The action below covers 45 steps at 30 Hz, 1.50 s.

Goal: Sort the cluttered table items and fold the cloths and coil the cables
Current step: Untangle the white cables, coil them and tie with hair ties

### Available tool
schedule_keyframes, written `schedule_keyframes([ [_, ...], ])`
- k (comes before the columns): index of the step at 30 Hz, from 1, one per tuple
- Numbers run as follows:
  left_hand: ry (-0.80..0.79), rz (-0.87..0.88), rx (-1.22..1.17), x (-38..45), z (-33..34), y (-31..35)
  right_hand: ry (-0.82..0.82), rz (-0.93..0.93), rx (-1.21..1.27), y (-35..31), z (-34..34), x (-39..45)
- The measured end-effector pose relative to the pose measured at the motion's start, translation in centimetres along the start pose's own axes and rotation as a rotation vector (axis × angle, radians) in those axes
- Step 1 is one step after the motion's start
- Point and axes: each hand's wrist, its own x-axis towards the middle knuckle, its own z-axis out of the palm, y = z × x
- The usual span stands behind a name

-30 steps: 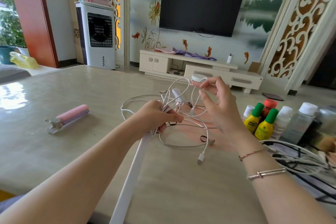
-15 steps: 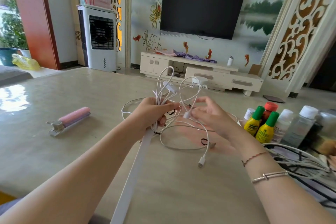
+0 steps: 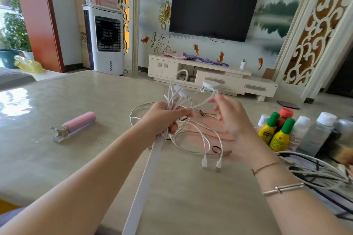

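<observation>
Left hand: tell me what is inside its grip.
The left hand grips a bunch of white cables and a flat white strap. Its fingers cover how they sit in the palm.

Clip (image 3: 73, 127) left of cables (image 3: 193, 135), bottles (image 3: 282, 133) right, on table (image 3: 57, 158).

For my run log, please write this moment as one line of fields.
step: coiling cables | left hand: grips white cable bundle | right hand: open beside loops, blurred | table: pink clip, bottles
</observation>
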Motion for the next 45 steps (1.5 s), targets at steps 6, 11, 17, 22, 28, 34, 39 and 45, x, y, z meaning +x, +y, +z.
schedule_keyframes([
  [6, -0.121, 0.026, 0.204, -0.4, 0.6, 0.0, -0.015, 0.022, 0.15, -0.4, 0.3, -0.5],
  [11, -0.047, 0.114, 0.361, -0.2, 0.9, -0.1, -0.171, 0.152, 0.288, -1.0, -0.5, -0.5],
  [17, -0.044, 0.255, 0.427, -0.1, 1.6, -0.4, -0.228, 0.106, 0.413, -1.4, 0.3, -1.0],
  [22, -0.136, 0.226, 0.16, -0.5, 1.6, 0.2, -0.154, 0.022, 0.397, -2.0, 0.4, -1.5],
  [28, -0.157, 0.051, -0.258, -0.5, 0.7, 1.0, -0.12, 0.129, 0.442, -1.9, 0.8, -1.4],
  [34, -0.213, 0.054, -0.6, -0.4, -0.6, 1.7, -0.589, 0.104, 0.292, -1.0, 2.9, -2.6],
  [39, -0.253, 0.084, -0.792, -0.6, -1.0, 3.0, -0.784, -0.001, 0.185, -1.5, 4.6, -3.3],
  [45, -0.285, 0.058, -0.932, -1.6, -1.9, 3.7, -0.638, -0.117, 0.132, -1.1, 6.5, -3.6],
])
